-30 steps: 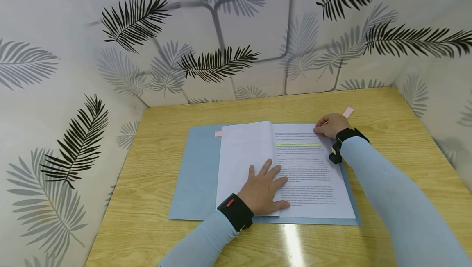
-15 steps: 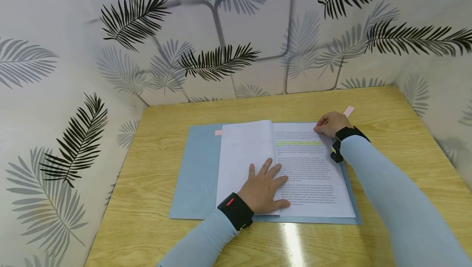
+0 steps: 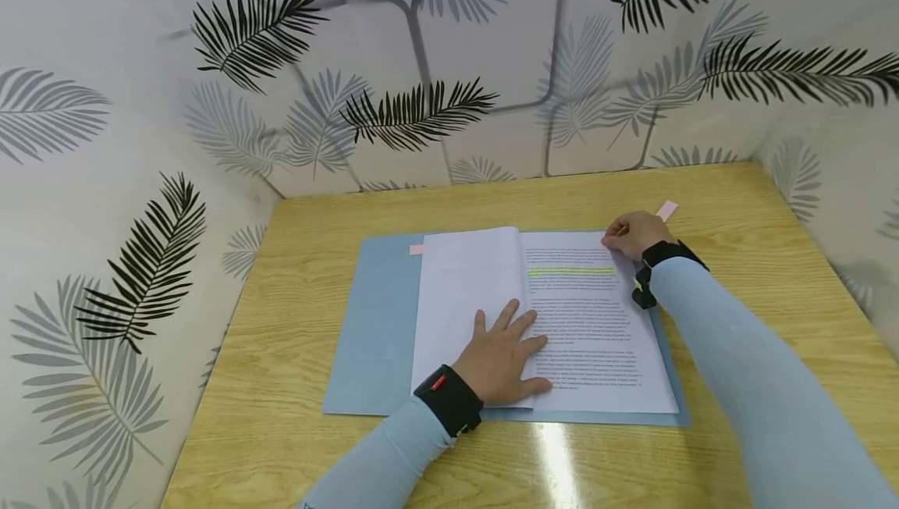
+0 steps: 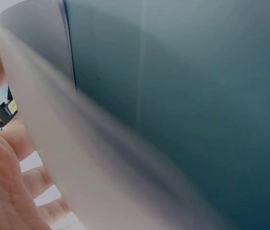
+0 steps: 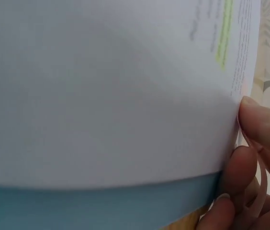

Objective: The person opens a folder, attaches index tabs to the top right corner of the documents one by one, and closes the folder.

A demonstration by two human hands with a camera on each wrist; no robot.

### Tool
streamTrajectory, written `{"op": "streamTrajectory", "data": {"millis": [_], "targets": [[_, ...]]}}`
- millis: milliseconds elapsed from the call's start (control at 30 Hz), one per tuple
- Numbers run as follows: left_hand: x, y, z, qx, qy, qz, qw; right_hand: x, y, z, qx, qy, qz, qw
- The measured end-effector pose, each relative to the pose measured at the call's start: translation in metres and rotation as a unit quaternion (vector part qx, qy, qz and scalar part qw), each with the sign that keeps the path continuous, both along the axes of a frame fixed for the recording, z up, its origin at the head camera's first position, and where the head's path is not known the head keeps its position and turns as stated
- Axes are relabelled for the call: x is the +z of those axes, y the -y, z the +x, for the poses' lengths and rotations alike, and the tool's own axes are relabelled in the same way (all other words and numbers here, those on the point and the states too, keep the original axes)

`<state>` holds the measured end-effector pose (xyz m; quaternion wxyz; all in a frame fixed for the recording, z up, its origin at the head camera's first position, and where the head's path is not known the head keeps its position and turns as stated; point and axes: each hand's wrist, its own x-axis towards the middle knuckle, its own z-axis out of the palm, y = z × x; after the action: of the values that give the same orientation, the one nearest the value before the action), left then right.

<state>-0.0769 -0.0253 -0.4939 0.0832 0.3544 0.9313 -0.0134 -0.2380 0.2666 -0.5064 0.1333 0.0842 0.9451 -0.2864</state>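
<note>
An opened stack of printed pages [image 3: 583,337] lies in a blue folder [image 3: 375,329]; one text line carries yellow highlighting [image 3: 570,271]. My left hand [image 3: 497,364] rests with spread fingers across the turned-over white page [image 3: 467,282] and the fold. At the upper right corner of the printed page, my right hand [image 3: 632,234] pinches a pink paper strip [image 3: 667,211] against the page edge. The strip's free end sticks out past the hand. In the right wrist view, the thumb [image 5: 264,124] lies over the strip at the page edge, and curled fingers sit below.
A second pink tab [image 3: 417,250] protrudes from the left page's edge over the folder. The wooden table [image 3: 260,384] extends around the folder. A leaf-patterned curtain [image 3: 281,126] encloses the back and sides.
The head view has shifted slightly, so the scene sits a little higher. Both hands stay at the same places on the pages, and the strip remains in the right hand.
</note>
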Motion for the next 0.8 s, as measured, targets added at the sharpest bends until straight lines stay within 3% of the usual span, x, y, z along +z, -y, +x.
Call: {"op": "streamTrajectory", "data": {"millis": [233, 500, 800], "targets": [[0.001, 0.000, 0.001, 0.001, 0.004, -0.005, 1.0000, 0.001, 0.001, 0.001, -0.003, 0.013, 0.010, 0.9999], [0.000, -0.001, 0.000, 0.006, 0.009, -0.002, 0.9999, -0.006, -0.006, -0.009, 0.030, 0.025, 0.013, 0.9992], [-0.001, -0.003, 0.001, 0.006, 0.007, -0.008, 0.9999, 0.002, -0.006, 0.003, 0.013, 0.000, 0.011, 0.9999]]}}
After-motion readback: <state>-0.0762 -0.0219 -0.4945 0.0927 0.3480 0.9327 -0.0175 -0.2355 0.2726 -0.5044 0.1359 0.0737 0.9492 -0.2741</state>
